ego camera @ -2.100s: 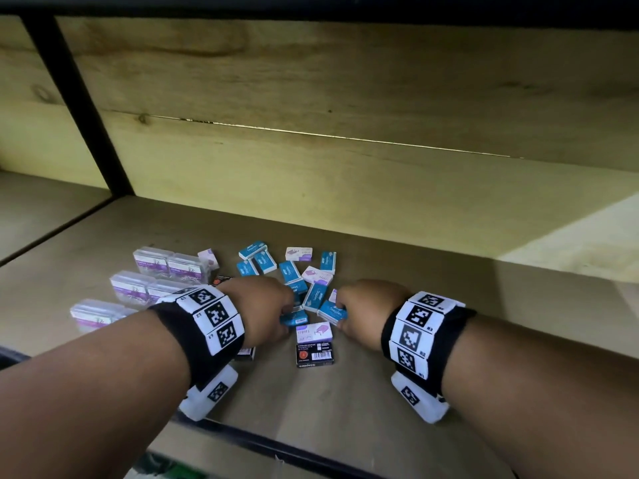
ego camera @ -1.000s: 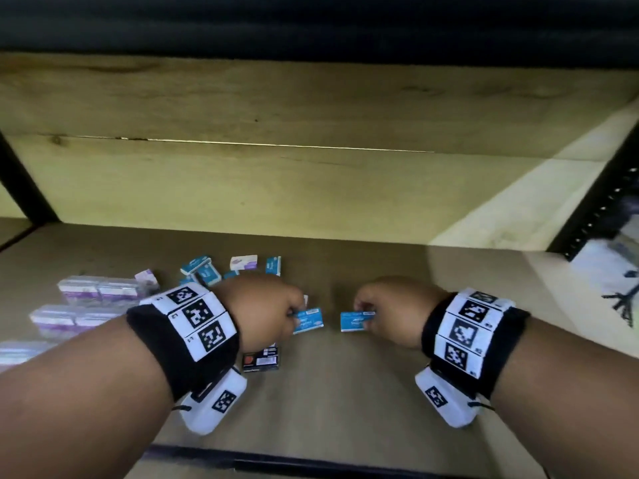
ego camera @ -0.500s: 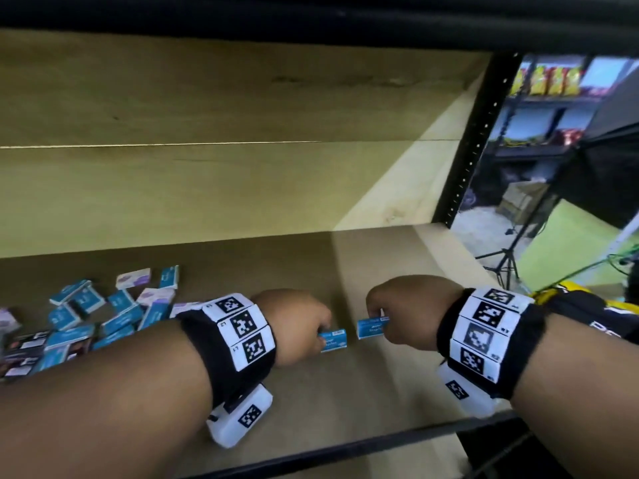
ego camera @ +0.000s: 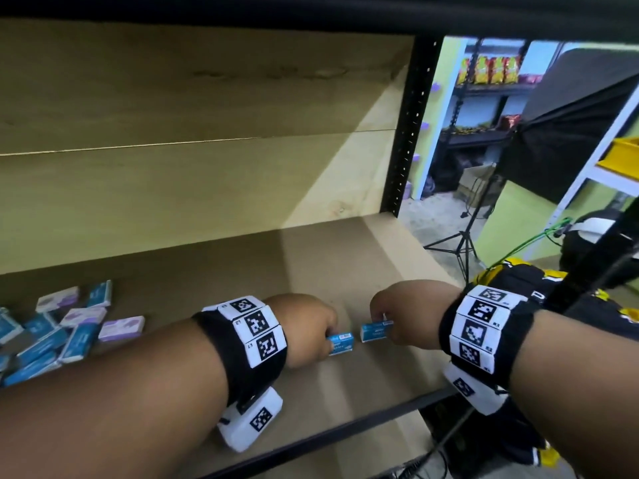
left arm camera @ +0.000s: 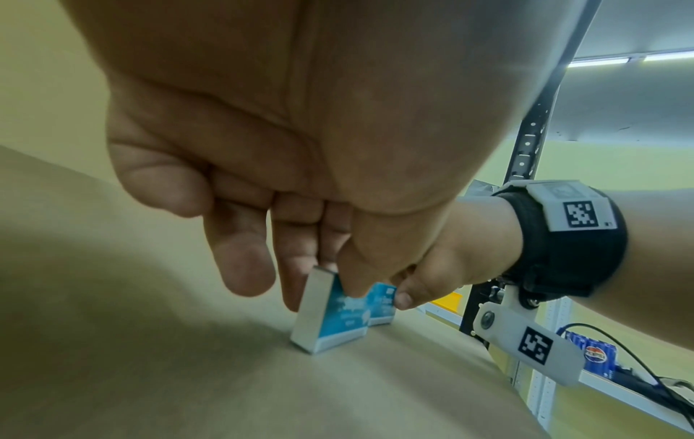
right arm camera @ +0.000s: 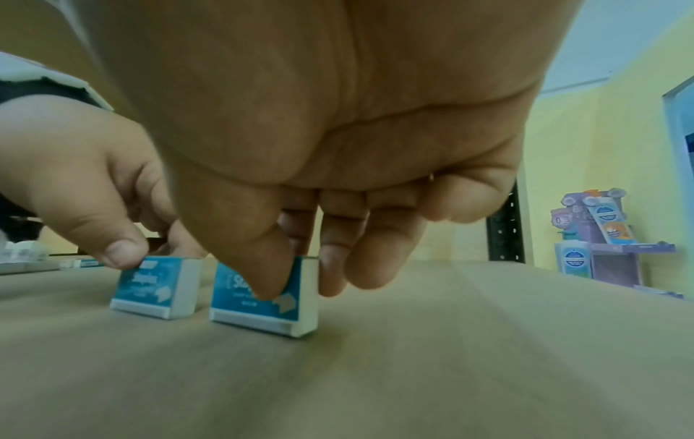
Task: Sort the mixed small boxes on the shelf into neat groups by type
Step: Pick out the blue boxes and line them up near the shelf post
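Two small blue staple boxes stand on edge side by side on the wooden shelf [ego camera: 345, 264], near its right end. My left hand [ego camera: 307, 326] pinches the left blue box [ego camera: 340, 344] [left arm camera: 340, 314] [right arm camera: 157, 285] between thumb and fingers. My right hand [ego camera: 404, 316] pinches the right blue box [ego camera: 375, 331] [right arm camera: 263, 294] [left arm camera: 383, 303] the same way. Both boxes touch the shelf board. A mixed pile of blue boxes [ego camera: 45, 344] and purple-and-white boxes [ego camera: 121, 328] lies at the far left.
A black perforated upright post [ego camera: 411, 126] marks the shelf's right end. The black front rail [ego camera: 311, 440] runs along the near edge. Beyond the post are a tripod [ego camera: 460, 247], other racks and a yellow bin [ego camera: 622, 155].
Both hands carried a blue box each from the mixed pile rightward along the shelf. The boxes now stand on the board near the right end, lower than half a second ago.
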